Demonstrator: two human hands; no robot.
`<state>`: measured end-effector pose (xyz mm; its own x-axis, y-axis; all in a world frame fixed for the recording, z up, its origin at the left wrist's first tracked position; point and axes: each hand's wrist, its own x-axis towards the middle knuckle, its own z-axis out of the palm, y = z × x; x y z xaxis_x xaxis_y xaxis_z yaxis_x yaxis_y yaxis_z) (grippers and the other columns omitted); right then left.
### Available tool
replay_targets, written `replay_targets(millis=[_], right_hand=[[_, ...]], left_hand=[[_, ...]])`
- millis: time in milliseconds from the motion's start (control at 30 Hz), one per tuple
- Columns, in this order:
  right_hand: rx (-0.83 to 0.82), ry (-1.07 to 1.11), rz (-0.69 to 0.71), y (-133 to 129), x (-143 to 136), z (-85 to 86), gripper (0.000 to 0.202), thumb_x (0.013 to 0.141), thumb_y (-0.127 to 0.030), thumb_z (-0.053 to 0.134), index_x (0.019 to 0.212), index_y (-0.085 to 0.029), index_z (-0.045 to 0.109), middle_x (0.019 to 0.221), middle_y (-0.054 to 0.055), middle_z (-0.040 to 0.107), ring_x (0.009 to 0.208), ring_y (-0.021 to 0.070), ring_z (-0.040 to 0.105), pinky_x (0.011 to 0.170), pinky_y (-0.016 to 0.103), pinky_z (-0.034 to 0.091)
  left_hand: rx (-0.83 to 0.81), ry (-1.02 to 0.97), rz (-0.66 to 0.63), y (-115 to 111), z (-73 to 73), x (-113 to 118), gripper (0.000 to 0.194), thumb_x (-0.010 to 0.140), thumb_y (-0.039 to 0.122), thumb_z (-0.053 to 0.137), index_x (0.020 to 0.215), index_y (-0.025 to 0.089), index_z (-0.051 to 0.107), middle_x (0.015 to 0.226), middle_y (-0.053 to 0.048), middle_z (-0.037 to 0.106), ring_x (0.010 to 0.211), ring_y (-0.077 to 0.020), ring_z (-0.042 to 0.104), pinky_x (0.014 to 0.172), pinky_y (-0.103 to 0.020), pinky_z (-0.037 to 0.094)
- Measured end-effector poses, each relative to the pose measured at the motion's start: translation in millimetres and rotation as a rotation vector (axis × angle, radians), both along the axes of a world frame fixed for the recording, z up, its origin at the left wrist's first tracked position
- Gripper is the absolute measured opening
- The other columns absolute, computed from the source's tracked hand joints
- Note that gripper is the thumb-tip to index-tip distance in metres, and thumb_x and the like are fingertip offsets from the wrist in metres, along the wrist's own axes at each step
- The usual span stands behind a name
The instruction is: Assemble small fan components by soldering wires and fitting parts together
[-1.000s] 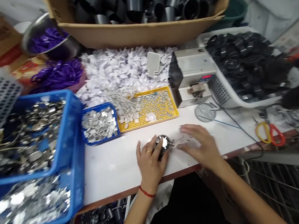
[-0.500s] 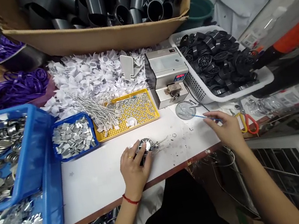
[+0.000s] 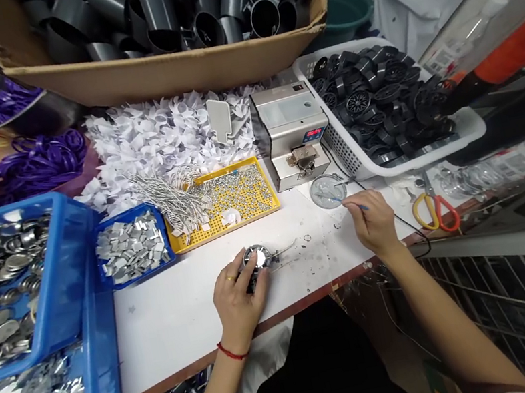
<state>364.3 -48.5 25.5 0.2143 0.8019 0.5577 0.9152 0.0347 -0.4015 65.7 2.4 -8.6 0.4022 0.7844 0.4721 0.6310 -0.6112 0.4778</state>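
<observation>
On the white tabletop, my left hand (image 3: 235, 296) has its fingers closed around a small round black part (image 3: 264, 250) with a white disc in its middle. Thin pale wires stick out of this part toward the right. My right hand (image 3: 376, 220) pinches a thin blue stick (image 3: 339, 200), whose far end reaches into a shallow round dish (image 3: 315, 201) of clear, gel-like stuff. That dish stands just in front of a metal machine (image 3: 292, 130) with a red lit display.
A yellow tray (image 3: 251, 217) holds small metal pieces and white wires, beside a blue tray (image 3: 171, 253) of flat silvery pieces. Larger blue bins (image 3: 67, 258) stand left. Behind are a cardboard box (image 3: 170, 77) of black cups and a white basket (image 3: 404, 166); scissors (image 3: 431, 213) lie right.
My right hand has moved left, closer to the dish, and its fingers have curled more around the blue stick. My left hand stays on the round part.
</observation>
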Motion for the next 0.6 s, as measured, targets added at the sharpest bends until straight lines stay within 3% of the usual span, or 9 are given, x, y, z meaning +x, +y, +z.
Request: replay_targets(millis=[200,367,600], right_hand=[[-0.079,-0.053,-0.009,-8,7,0.6,0.028,0.097,-0.032,0.038,0.079,-0.023,0.058,0.075,0.006,0.068,0.072,0.0199,0.06,0.071,0.037,0.044],[-0.037,0.031,-0.136,-20,9,1.8,0.034,0.096,-0.036,0.04,0.071,-0.023,0.058,0.071,0.005,0.068,0.07,0.0196,0.064,0.068,0.036,0.049],[0.226,0.414,-0.379,-17,4,-9.3,0.033,0.095,-0.04,0.047,0.084,-0.016,0.067,0.073,0.005,0.071,0.068,0.0198,0.069,0.07,0.034,0.053]], left_hand=[[0.0,-0.012,0.003,1,0.0,0,0.029,0.085,0.027,0.064,0.114,0.027,0.067,0.12,-0.008,0.068,0.094,-0.0229,0.067,0.084,-0.039,0.056],[0.01,-0.012,-0.006,1,0.4,0,0.031,0.085,0.026,0.065,0.115,0.026,0.065,0.121,-0.008,0.068,0.095,-0.0225,0.067,0.083,-0.038,0.056],[0.01,-0.005,-0.01,1,-1.0,-1,0.033,0.083,0.03,0.067,0.116,0.026,0.065,0.121,-0.008,0.068,0.096,-0.0232,0.067,0.084,-0.039,0.056]])
